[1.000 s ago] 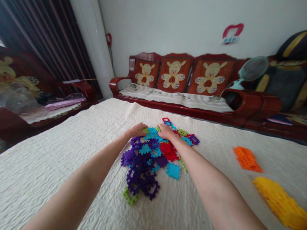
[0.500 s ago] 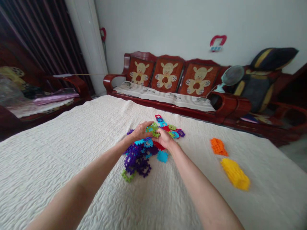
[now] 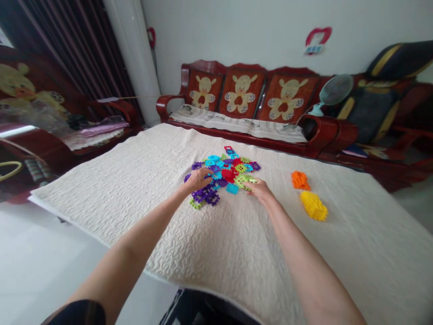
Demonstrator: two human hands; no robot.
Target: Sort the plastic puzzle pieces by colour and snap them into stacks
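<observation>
A loose pile of toothed plastic building pieces in purple [image 3: 204, 195], blue [image 3: 232, 188], red [image 3: 228, 175] and green lies on the cream quilted cover [image 3: 162, 167]. My right hand [image 3: 260, 189], at the near right edge of the pile, grips stacked light-green building pieces [image 3: 244, 181] between thumb and fingers. Over the left side of the pile, my left hand [image 3: 199, 179] is among the purple and blue pieces, thumb and fingers apart. Part of what lies under its fingers is hidden.
To the right lie an orange block [image 3: 300, 180] and a yellow block [image 3: 314, 206] of joined pieces. Behind the covered surface stands a wooden sofa [image 3: 230, 131] with bear cushions and a small fan [image 3: 334, 90]. The cover's near edge [image 3: 162, 277] is close to my body.
My hands were together over the pile and are now apart. The right hand has moved right and nearer with the green pieces; the left stays on the pile's left side. The view has shifted.
</observation>
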